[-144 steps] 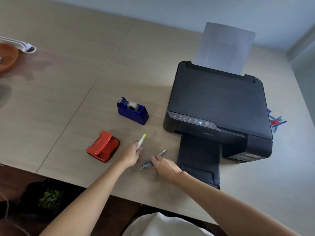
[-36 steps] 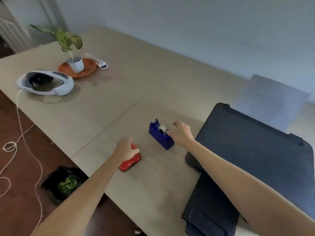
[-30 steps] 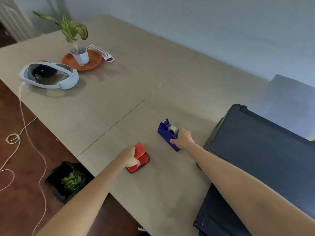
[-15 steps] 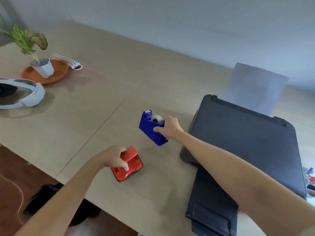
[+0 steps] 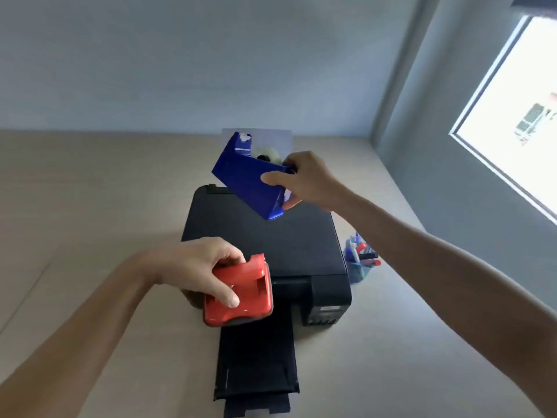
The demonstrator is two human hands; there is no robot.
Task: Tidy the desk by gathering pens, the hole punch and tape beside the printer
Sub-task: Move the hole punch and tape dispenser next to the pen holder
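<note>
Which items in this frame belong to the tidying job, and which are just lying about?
Job items:
blue tape dispenser in right hand
red hole punch in left hand
pens in blue holder
black printer

Bystanders:
white paper sheet in printer's feed

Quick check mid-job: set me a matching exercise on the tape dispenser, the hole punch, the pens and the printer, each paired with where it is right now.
Things:
1. blue tape dispenser
2. red hole punch
3. pens
4. black printer

Places:
A. on the desk, right of the printer
B. held in the left hand, in front of the printer's left corner
C. standing on the desk between the two arms
D. held tilted in the right hand, above the printer's lid

Pairs: 1-D, 2-B, 3-A, 4-C
</note>
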